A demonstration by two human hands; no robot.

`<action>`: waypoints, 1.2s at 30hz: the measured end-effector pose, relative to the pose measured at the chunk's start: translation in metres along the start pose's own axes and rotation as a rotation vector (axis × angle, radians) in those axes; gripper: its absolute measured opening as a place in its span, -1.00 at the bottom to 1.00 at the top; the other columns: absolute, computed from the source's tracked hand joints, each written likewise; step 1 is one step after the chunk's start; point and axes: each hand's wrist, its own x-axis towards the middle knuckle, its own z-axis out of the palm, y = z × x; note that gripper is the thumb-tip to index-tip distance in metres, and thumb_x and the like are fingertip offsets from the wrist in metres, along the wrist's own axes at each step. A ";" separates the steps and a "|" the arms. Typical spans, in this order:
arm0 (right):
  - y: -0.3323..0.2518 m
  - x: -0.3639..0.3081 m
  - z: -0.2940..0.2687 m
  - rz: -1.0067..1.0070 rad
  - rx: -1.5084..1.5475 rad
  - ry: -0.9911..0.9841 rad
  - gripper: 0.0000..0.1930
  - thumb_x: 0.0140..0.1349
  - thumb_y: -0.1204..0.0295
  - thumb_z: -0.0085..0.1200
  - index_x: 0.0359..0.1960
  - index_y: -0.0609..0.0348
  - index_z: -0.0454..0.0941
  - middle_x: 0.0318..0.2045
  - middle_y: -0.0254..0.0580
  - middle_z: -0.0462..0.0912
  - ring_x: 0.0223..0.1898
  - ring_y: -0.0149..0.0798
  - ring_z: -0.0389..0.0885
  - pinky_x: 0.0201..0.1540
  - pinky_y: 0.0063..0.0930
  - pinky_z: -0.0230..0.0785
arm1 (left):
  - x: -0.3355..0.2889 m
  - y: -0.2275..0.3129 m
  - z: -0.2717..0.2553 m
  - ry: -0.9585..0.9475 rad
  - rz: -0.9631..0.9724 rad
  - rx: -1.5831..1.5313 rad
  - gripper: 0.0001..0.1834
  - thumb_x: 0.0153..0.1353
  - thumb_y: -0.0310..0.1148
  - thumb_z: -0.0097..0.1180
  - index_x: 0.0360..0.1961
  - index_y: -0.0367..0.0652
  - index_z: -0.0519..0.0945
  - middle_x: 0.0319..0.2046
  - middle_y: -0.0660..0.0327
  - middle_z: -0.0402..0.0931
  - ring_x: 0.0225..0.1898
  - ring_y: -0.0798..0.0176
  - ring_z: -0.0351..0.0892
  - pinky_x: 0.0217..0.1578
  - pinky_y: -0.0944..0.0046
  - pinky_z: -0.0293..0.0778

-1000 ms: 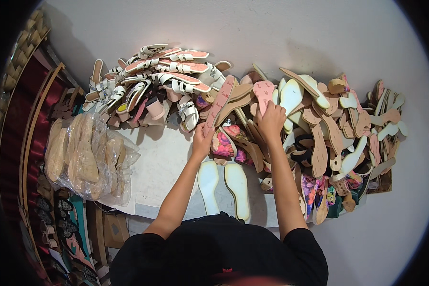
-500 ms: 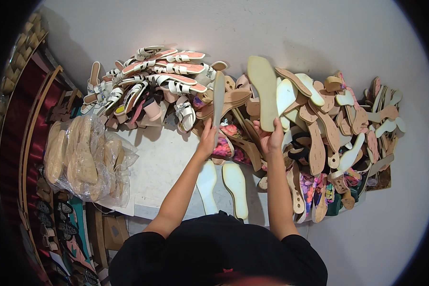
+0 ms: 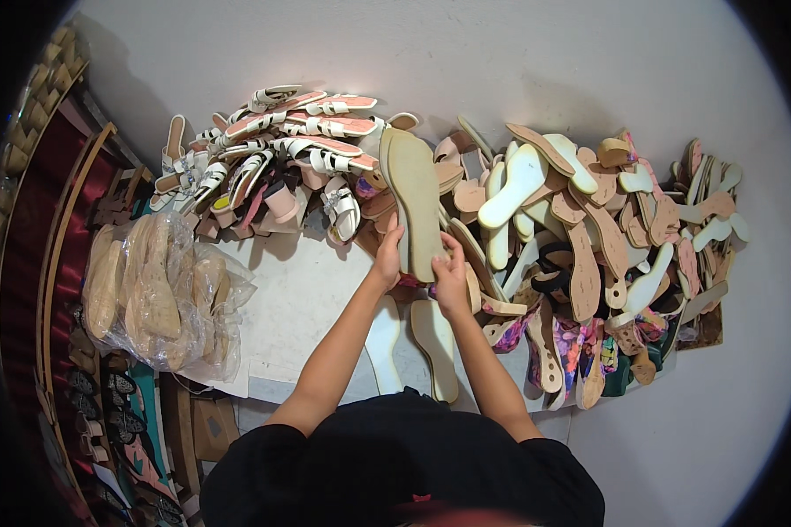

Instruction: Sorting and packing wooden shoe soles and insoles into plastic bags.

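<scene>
A pair of beige shoe soles [image 3: 415, 198] is held up in front of me, the soles laid together with toes pointing away. My left hand [image 3: 387, 257] is closed round their left edge near the heel end. My right hand [image 3: 451, 279] grips the heel end from the right, thumb and fingers pressed against it. Below my hands, nearest my body, two pale soles lie side by side on the table, a left one [image 3: 383, 351] and a right one [image 3: 436, 356]. Partly hidden behind the held pair are floral wedge pieces and other soles.
White strappy sandals [image 3: 325, 127] are heaped at the back left. Wedge heels in clear plastic [image 3: 158, 290] sit on the white table [image 3: 286, 307]. A large pile of loose soles and insoles [image 3: 589, 228] covers the right side. Shelves with shoes [image 3: 119, 413] stand at far left.
My right hand has moved left and nearer, bringing its sole against the one in my left hand. Some pieces in the pile behind have shifted.
</scene>
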 end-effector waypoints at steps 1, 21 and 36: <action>0.006 -0.001 -0.001 -0.006 0.018 -0.041 -0.57 0.14 0.63 -0.26 0.09 0.21 0.08 0.00 -0.11 0.29 -0.01 -0.34 0.32 0.05 -0.48 0.15 | 0.000 -0.001 0.000 -0.003 0.014 0.025 -0.53 0.25 -0.28 -0.44 0.18 -0.13 0.06 0.04 0.17 0.24 0.02 0.29 0.28 0.05 0.30 0.19; 0.015 -0.112 -0.042 0.145 -1.273 0.015 -0.46 -0.04 0.32 0.09 -0.04 0.34 0.23 -0.22 0.15 0.30 -0.15 0.10 0.33 -0.12 -0.14 0.24 | -0.071 0.006 -0.013 0.029 -0.185 0.190 -0.42 0.17 -0.37 -0.17 0.18 0.03 -0.08 -0.28 0.09 0.35 -0.39 0.22 0.49 -0.44 0.23 0.51; 0.050 -0.157 -0.078 0.373 -0.245 0.045 -0.59 0.15 0.41 -0.13 0.03 0.35 0.26 -0.28 -0.16 0.51 -0.29 -0.36 0.50 -0.22 -0.52 0.36 | -0.143 -0.019 -0.046 0.140 -0.322 0.352 -0.50 0.26 -0.10 -0.36 0.18 0.04 -0.05 -0.30 0.13 0.33 -0.45 0.32 0.41 -0.48 0.31 0.45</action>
